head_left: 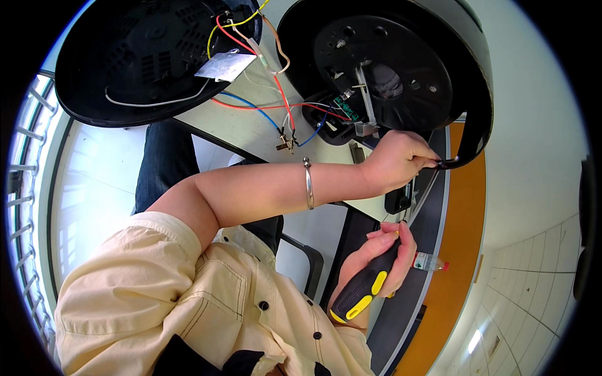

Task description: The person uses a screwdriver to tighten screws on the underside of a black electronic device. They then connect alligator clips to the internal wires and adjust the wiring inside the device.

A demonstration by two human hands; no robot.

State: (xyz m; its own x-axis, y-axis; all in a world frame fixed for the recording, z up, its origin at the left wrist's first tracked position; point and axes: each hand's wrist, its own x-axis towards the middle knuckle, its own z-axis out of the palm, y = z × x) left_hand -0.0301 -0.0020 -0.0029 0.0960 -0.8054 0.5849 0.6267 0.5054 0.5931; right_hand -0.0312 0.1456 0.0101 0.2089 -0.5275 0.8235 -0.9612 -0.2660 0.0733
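My left hand, with a silver bangle at the wrist, pinches the lower rim of a large round black appliance housing. In my right hand is a screwdriver with a black and yellow handle. Its thin shaft slants up toward the pinching fingers; I cannot tell whether the tip touches the rim. Inside the tilted housing is a round black base with a pale bracket. A small circuit board lies at its left side. Red, blue and white wires run from there to a small metal part.
A second round black shell with vent slots stands at the upper left, wired to a shiny metal plate. A clear bottle with a red cap is beyond my right hand. The pale table's edge runs beneath my left forearm.
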